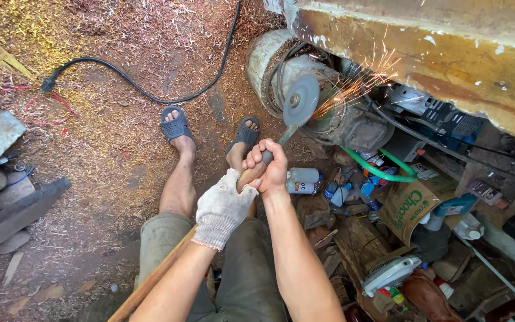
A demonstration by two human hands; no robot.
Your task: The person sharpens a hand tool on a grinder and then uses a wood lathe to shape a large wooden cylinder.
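Both forearms came up from the bottom of the frame over our knees, and along them ran the long wooden handle (156, 271) of the tool; it passed under the left arm and rose toward the wheel. Our left hand (222, 209), in a white knit glove, wrapped the handle from behind, its grip closed tight on the wood; our bare right hand (267, 167) closed round the metal neck just ahead of it, the two fists touching. From the right fist the steel blade (288, 133) reached up to the grinding wheel (301, 99), its tip meeting the wheel's lower edge; sparks (356, 83) streamed off to the right, toward the motor (353, 122) and the underside of the bench (424, 48).

We judged the work wanted a steady, shallow angle and light pressure; the rear hand should steer while the front one pinned the steel; a bare fist that near the wheel called for care, as did the spark stream over the clutter of cans and boxes (388, 197). Beyond our sandalled feet (177, 128) lay a floor of wood shavings (90, 119), and a black cable (138, 83) curled across it.
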